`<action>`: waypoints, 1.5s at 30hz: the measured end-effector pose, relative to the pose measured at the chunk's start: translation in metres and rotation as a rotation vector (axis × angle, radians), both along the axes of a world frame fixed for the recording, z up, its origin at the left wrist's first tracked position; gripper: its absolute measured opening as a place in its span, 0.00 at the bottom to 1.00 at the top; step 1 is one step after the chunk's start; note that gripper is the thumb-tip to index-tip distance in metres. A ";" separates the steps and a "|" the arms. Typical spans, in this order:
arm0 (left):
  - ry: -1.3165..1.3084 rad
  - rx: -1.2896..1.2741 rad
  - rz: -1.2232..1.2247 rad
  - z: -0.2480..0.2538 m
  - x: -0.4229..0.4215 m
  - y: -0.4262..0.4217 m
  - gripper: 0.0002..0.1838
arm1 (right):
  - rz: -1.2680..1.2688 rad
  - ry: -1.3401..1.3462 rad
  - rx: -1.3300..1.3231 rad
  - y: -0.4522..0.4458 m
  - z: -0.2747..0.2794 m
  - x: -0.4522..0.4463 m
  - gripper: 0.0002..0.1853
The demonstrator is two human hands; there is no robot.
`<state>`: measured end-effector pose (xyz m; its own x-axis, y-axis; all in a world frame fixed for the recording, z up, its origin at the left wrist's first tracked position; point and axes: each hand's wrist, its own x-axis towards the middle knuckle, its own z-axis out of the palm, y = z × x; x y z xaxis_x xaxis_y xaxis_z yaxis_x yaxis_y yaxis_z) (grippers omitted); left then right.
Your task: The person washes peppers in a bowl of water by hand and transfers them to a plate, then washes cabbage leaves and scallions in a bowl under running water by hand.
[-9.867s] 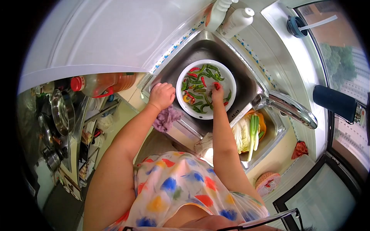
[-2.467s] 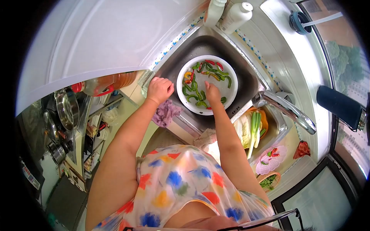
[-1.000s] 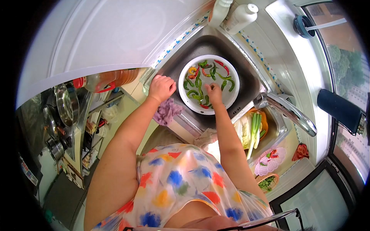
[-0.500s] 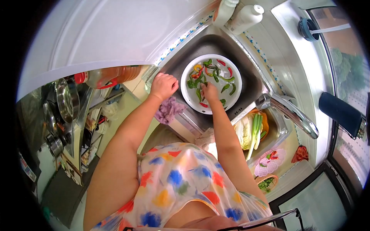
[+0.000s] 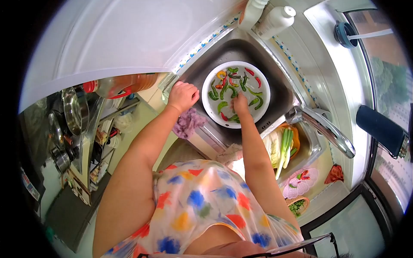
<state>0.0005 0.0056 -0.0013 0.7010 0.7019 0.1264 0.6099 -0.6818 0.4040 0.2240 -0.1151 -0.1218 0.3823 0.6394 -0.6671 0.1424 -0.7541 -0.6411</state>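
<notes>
My right hand [image 5: 240, 104] is inside a white basin [image 5: 205, 101] of water, near its middle. Its fingers point down and curl together, and what they hold, if anything, is hidden. A curved green pepper [image 5: 233, 91] lies just beyond the fingertips. Several more green peppers [image 5: 222, 105] and red peppers [image 5: 258, 81] are spread through the water, with a yellow-orange piece [image 5: 221, 75] at the far left. My left hand [image 5: 184, 95] rests closed at the left edge of the sink, apart from the basin, with nothing visible in it.
The basin sits in a metal sink [image 5: 275, 81]. A purple cloth [image 5: 189, 123] hangs below my left hand. Right of the basin are a faucet [image 5: 327, 129], napa cabbage [image 5: 272, 148] and scallions [image 5: 284, 148]. A pink dish [image 5: 301, 180] and white bottles [image 5: 275, 21] stand nearby.
My right hand has moved slightly right and its fingers have curled in. The peppers around it have shifted in the water. My left hand has stayed put.
</notes>
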 end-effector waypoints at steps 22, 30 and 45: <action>0.020 0.006 -0.011 0.000 0.001 0.000 0.09 | -0.131 0.408 -0.050 -0.009 0.012 -0.002 0.15; 0.007 0.003 -0.007 0.002 0.002 -0.001 0.09 | -0.260 0.140 0.077 0.001 0.003 -0.027 0.10; -0.027 0.020 -0.002 0.000 0.000 0.000 0.10 | 0.110 -0.117 -0.114 -0.010 0.003 -0.012 0.23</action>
